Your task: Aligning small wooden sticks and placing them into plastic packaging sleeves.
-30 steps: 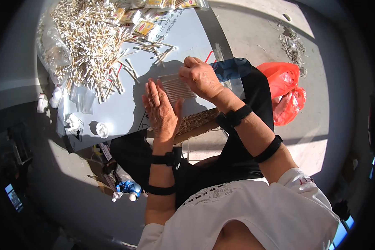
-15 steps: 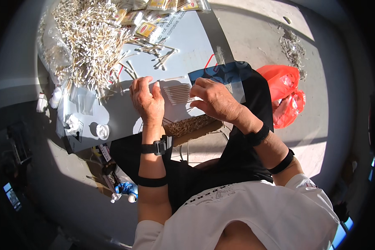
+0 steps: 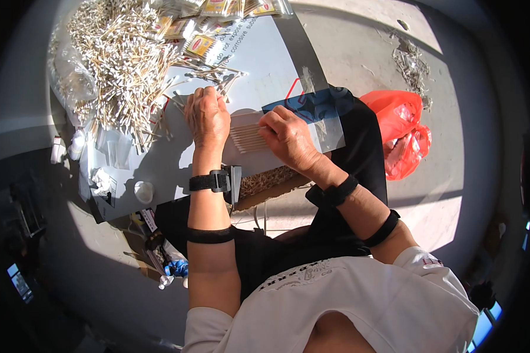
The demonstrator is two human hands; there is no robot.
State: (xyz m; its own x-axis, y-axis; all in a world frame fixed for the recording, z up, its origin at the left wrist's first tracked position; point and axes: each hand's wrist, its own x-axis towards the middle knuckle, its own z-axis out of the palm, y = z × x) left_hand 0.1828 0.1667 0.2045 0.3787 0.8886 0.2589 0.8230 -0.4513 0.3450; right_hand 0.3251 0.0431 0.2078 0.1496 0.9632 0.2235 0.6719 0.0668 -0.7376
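Observation:
A row of cotton swabs (image 3: 247,139) lies side by side on the grey board (image 3: 280,65) in front of me. My right hand (image 3: 290,136) is closed at the row's right end and covers the swab tips there. Whatever its curled fingers hold is hidden. Farther left, my left hand (image 3: 208,120) reaches to a few loose swabs (image 3: 225,76), its fingers bent together. I cannot make out what is between those fingertips. Beyond it spreads a big heap of cotton swabs (image 3: 118,65), with clear plastic wrap along its left side.
Filled swab packets (image 3: 203,46) with yellow labels lie at the far edge. Small clear bags (image 3: 116,150) and crumpled white wads (image 3: 103,181) are at the left. A box of swabs (image 3: 265,183) sits below the board's near edge. Red plastic bags (image 3: 397,129) stand on the floor at right.
My left hand has moved farther away, up to the loose swabs, and its fingers have drawn together. The right hand has shifted slightly left and closed over the row's right end.

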